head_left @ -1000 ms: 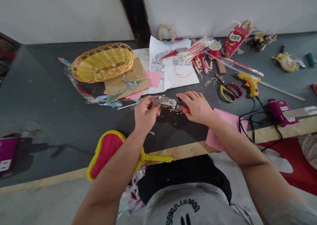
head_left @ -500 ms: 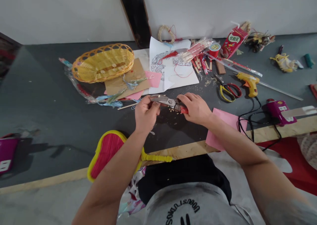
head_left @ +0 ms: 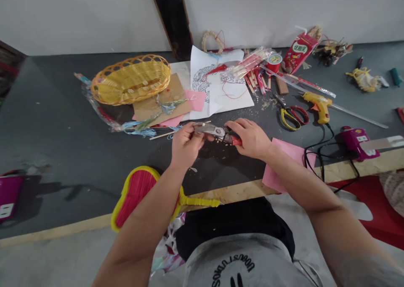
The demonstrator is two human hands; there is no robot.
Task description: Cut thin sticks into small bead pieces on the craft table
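My right hand (head_left: 251, 139) is wrapped round the red handle of a metal cutting tool (head_left: 217, 131), whose blades point left. At the blade end, my left hand (head_left: 187, 144) is closed, fingers pinched on something too small to make out. Small light bits lie on the dark table (head_left: 214, 169) beneath the tool. A thin stick (head_left: 162, 135) lies just left of my left hand. Below my left forearm rests a pink and yellow fan-shaped piece (head_left: 140, 190) with a yellow handle.
A yellow woven basket (head_left: 132, 81) stands at the back left. Printed paper (head_left: 217, 89) lies behind my hands. To the right are scissors (head_left: 292, 115), a yellow glue gun (head_left: 318, 106) with a black cord, and pink paper (head_left: 284, 152).
The cutting tool has tilted very slightly between my hands. My hands otherwise keep nearly the same place and hold.
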